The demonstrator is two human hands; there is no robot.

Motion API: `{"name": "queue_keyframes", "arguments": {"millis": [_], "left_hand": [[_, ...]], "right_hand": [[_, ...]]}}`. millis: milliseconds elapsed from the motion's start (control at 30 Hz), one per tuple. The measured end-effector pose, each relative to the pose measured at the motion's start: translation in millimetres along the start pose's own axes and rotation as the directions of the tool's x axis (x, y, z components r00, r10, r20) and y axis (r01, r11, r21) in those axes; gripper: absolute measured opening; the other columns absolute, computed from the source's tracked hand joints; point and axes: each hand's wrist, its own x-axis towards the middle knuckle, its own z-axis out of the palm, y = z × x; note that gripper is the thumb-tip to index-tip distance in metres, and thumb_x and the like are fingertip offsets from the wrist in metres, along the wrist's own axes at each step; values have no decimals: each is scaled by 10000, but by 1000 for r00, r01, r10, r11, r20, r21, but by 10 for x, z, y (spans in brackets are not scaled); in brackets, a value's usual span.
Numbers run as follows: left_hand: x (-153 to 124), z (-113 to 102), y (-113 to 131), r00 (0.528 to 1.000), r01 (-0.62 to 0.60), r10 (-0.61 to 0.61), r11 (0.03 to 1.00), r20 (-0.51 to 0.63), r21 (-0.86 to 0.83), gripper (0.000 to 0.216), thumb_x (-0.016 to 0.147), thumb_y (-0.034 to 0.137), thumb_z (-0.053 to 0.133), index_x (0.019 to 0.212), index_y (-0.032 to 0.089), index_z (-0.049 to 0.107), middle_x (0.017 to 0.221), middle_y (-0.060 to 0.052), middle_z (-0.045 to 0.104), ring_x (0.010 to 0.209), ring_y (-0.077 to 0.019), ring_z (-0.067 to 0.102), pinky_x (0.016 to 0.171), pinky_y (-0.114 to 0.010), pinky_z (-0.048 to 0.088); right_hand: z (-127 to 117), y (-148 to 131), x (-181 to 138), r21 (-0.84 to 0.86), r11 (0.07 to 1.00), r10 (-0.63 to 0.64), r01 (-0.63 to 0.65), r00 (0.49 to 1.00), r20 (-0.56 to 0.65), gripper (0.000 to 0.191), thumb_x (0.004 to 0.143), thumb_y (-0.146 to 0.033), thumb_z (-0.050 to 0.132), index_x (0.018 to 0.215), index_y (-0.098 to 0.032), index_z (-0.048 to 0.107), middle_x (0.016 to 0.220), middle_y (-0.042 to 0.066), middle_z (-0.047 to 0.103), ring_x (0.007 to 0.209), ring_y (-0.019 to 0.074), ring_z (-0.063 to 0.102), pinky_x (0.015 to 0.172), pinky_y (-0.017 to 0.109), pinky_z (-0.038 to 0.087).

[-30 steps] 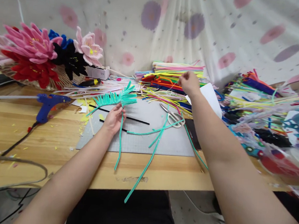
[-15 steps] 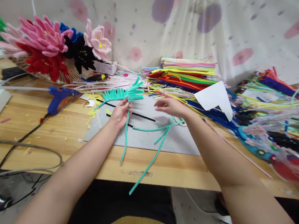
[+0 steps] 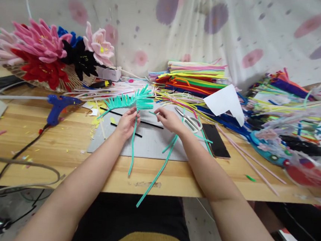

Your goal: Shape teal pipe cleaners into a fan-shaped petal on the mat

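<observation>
My left hand (image 3: 127,123) is closed around a teal pipe-cleaner frond (image 3: 128,102) with many comb-like loops; its stem (image 3: 132,148) hangs down over the grey mat (image 3: 152,144). My right hand (image 3: 169,120) is just right of it, fingers pinched on a short teal piece near the frond's tip. Loose teal pipe cleaners (image 3: 159,169) trail from under my right wrist past the table's front edge. Two thin black wires (image 3: 149,123) lie on the mat between my hands.
White-handled scissors (image 3: 190,120) and a dark phone (image 3: 216,140) lie right of the mat. A blue glue gun (image 3: 57,106) sits at left with its cord. Pipe-cleaner flowers (image 3: 45,54) stand at back left. Stacks of coloured pipe cleaners (image 3: 195,78) and a white paper (image 3: 225,102) fill the back and right.
My right hand came back from the pipe-cleaner stack at the rear and now pinches beside the frond. My left hand kept hold of the frond.
</observation>
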Motion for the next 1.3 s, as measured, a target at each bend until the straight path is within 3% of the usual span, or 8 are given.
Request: {"name": "queue_keyframes", "arguments": {"millis": [133, 267, 600, 833, 1033, 1300], "left_hand": [[1, 6, -58, 1000, 20, -20, 999, -1, 48, 173, 752, 14, 544, 841, 156, 589, 662, 26, 588, 530, -29, 542, 481, -117, 420], [-15, 16, -100, 1000, 14, -12, 992, -10, 127, 177, 707, 38, 621, 844, 149, 604, 650, 32, 596, 541, -30, 556, 509, -125, 430], [-16, 16, -161, 1000, -24, 22, 973, 14, 232, 219, 675, 71, 673, 873, 143, 615, 615, 32, 605, 547, -42, 566, 561, -148, 463], [-32, 31, -197, 999, 31, -28, 957, -16, 289, 55, 708, 68, 643, 737, 100, 609, 621, 2, 624, 565, -51, 582, 604, -172, 495], [-39, 19, -241, 993, -111, 113, 897, 22, 429, 113, 639, 148, 708, 703, 104, 625, 593, -5, 641, 544, -91, 605, 542, -194, 497], [-11, -51, -293, 957, -245, 288, 732, 37, 636, 59, 653, 174, 654, 697, 134, 660, 550, 9, 623, 526, -124, 588, 522, -227, 473]], "right_hand": [[290, 2, 28, -16, 1000, -8, 5, 991, -137, 208, 853, -234, 437, 929, -199, 627, 952, 43, 677, 865, 165, 595, 764, 275, 419], [502, -22, 17, 75, 996, -43, 57, 982, -183, 213, 843, -219, 448, 927, -175, 639, 968, 66, 676, 883, 162, 602, 806, 277, 433], [469, 9, 23, 299, 954, 44, 36, 966, -257, 164, 785, -239, 528, 853, -186, 668, 894, 47, 689, 800, 153, 607, 769, 280, 453], [479, -14, 6, 345, 938, 65, 37, 958, -279, 162, 795, -253, 529, 824, -188, 674, 903, 49, 685, 830, 154, 597, 786, 283, 440], [497, 14, 13, 370, 929, 110, -6, 959, -261, 158, 783, -256, 547, 818, -166, 671, 867, 58, 688, 800, 153, 605, 757, 277, 446], [586, -10, 42, 471, 878, 205, -85, 956, -210, 242, 749, -376, 581, 732, -150, 668, 729, 44, 685, 677, 154, 599, 645, 268, 440]]}}
